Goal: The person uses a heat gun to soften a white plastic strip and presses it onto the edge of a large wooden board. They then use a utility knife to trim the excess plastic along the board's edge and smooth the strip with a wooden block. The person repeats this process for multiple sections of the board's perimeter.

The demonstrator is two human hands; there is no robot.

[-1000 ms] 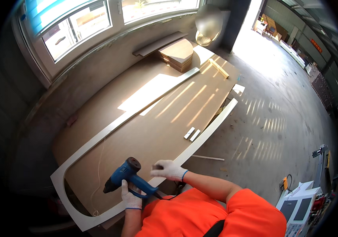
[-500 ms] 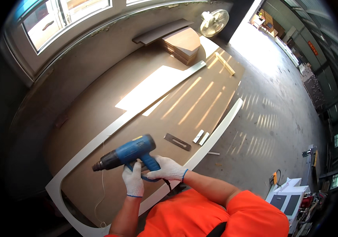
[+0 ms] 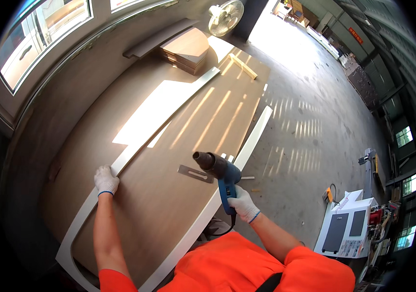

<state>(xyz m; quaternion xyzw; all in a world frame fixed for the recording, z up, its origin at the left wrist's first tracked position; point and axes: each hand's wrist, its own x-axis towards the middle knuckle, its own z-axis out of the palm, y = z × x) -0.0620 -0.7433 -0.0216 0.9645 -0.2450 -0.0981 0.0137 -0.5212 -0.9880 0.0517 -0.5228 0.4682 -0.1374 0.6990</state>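
In my right hand (image 3: 243,203), gloved in white, is a blue and black heat gun (image 3: 231,176), held by its handle with the nozzle tilted up and to the left. Its dark cord hangs below the grip. My left hand (image 3: 106,180), also gloved, grips the left arm of a long white U-shaped frame (image 3: 77,225) lying on the brown tabletop (image 3: 135,214). The frame's curved end is nearest me. Beside the nozzle lies a flat grey slotted plate (image 3: 186,170). Small white strips there are partly hidden by the gun.
Stacked brown boards (image 3: 186,46) stand at the table's far end, with a long brown board (image 3: 159,39) beside them. A wooden strip (image 3: 243,67) lies at the far right. Beyond are a fan (image 3: 226,18) and the concrete floor (image 3: 290,141); a white machine (image 3: 346,226) stands at right.
My left hand has left the heat gun and moved left onto the white frame. The gun has swung to the right in my right hand, its nozzle now pointing up. The view has shifted.
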